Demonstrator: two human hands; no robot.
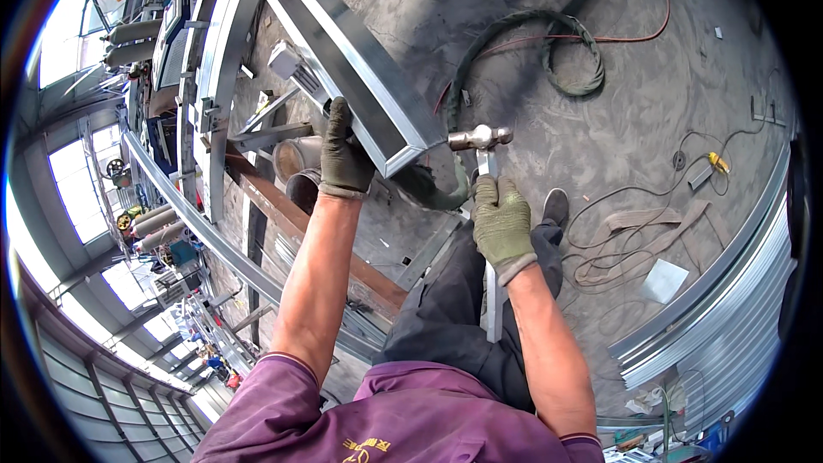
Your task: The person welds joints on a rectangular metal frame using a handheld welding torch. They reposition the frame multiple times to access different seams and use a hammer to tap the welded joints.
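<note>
No packages, signs or screens are observed. One marking is noted: gold-coloured embroidered lettering point(364, 448) on the purple garment point(411, 420), at the lower edge of the view, on the chest area between the two forearms. It is partly cut off by the frame. No other labels can be made out.

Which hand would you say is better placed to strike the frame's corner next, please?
Right, probably: the right hand grips the hammer, whose head sits beside the frame corner, while the left hand steadies the frame.
</note>
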